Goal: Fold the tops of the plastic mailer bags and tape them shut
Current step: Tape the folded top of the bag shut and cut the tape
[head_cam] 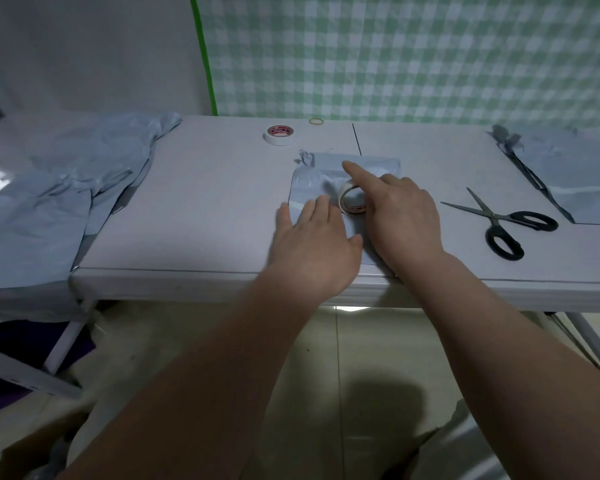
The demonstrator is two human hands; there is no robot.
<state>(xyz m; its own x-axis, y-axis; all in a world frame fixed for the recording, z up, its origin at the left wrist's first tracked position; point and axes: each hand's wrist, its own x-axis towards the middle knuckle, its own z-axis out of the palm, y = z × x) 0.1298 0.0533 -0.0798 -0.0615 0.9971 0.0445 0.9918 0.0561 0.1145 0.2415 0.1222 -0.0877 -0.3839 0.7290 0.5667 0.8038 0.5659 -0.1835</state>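
Observation:
A grey plastic mailer bag [312,188] lies flat on the white table [201,216], its top edge folded over at the far side [371,161]. My left hand [314,244] rests flat on the near left part of the bag, fingers straight. My right hand [400,216] holds a roll of clear tape [352,200] upright on the bag, while its straight index finger presses down on the folded top. The lower part of the bag is hidden under both hands.
A second tape roll [278,135] and a rubber band [316,121] lie at the table's far side. Black-handled scissors [503,223] lie to the right. A heap of grey bags [66,188] covers the left end; another bag [575,181] lies far right.

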